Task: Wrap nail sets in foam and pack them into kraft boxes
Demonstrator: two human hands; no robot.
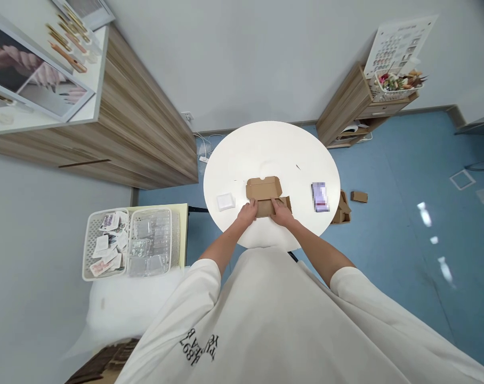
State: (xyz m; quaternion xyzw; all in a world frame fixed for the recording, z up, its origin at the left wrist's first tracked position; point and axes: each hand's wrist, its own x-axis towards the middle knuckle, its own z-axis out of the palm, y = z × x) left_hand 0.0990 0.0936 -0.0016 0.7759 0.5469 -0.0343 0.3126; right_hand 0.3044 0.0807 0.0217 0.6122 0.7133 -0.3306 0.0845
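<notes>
Two white plastic baskets, holding cards and clear plastic cases, stand left of the oval white worktop. A flat white pack lies on the worktop's left part. The left hand, fingers partly bent, touches the left end of a brown cardboard box, located mid-worktop toward the near edge; whether it grips the underside cannot be told. Status, as judged: box partly folded. Its lid is spread to the far side, not shut; the right end flap projects, not tucked. The right hand, also partly closed, bears on the box's right half; its grip is likewise uncertain. Farther right lies a purple packet. Cardboard cartons lie on the floor beyond the right edge. Clearance: the far half offers most open room; the box-to-packet gap exceeds the box-to-pack gap. The near edge passes close to both wrists.
</notes>
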